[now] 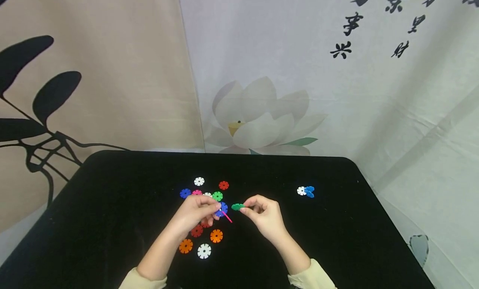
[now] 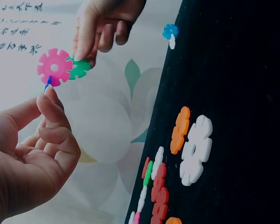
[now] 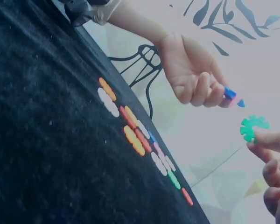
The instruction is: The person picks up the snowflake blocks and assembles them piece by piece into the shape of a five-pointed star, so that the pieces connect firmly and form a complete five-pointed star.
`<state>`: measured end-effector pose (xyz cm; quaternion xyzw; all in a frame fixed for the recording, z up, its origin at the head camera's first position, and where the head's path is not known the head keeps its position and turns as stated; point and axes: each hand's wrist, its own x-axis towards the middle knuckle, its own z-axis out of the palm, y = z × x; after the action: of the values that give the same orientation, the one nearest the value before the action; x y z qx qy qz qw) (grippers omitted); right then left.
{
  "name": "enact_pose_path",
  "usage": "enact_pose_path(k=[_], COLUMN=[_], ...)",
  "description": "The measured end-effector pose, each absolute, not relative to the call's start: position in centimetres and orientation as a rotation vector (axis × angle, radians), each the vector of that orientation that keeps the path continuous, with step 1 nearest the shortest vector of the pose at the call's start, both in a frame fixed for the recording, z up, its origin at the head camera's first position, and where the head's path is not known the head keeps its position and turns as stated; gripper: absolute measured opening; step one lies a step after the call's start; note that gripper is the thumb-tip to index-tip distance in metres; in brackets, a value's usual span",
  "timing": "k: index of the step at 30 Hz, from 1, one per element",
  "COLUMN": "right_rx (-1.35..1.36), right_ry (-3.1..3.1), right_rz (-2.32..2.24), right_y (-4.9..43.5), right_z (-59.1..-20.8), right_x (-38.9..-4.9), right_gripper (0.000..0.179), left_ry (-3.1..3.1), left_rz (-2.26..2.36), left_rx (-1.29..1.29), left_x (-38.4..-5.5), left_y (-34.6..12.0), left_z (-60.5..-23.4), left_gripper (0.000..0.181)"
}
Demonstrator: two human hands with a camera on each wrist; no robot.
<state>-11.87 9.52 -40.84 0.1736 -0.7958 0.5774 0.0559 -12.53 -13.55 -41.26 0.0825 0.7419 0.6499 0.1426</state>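
Discs (image 1: 224, 207): two in left hand (image 1: 195, 212), one green (image 1: 237, 206) in right hand (image 1: 265, 216)

Soft, even light fills the head view, with faint diagonal shadows on the cloth (image 1: 430, 114); the black table (image 1: 337, 239) swallows detail. The left wrist view is dimmer (and bluish), the left hand (image 2: 32, 161) shaded against paler cloth. The right wrist view is hazy, nearly washed out at upper right; the right hand (image 3: 274, 173) seems slightly blurred.
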Motion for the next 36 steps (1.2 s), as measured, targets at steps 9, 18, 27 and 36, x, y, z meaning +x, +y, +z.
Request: enact_pose_path(k=[9, 18, 27, 36], right_rx=[0.726, 0.817, 0.785, 0.85], right_ry=[-2.264, -2.187, -2.159, -2.131], right_rz=[1.675, 1.621, 1.638, 1.618], right_y=[9.2, 9.0, 9.0, 9.0], right_z=[-40.2, -40.1, -39.6, -39.7], right_x=[-11.2, -10.9, -10.5, -10.4], right_gripper=[0.011, 0.015, 0.015, 0.009], left_ry=[2.143, 2.136, 2.112, 2.049], left_rz=[1.903, 1.914, 1.979, 2.032], left_rx=[0.212, 0.151, 0.128, 0.08], left_x=[-12.3, -12.1, -11.8, -11.7], left_y=[-12.9, -12.4, -11.7, -11.3], left_z=[-41.1, -41.2, -41.2, -41.4], left_gripper=[0.023, 0.02, 0.018, 0.016])
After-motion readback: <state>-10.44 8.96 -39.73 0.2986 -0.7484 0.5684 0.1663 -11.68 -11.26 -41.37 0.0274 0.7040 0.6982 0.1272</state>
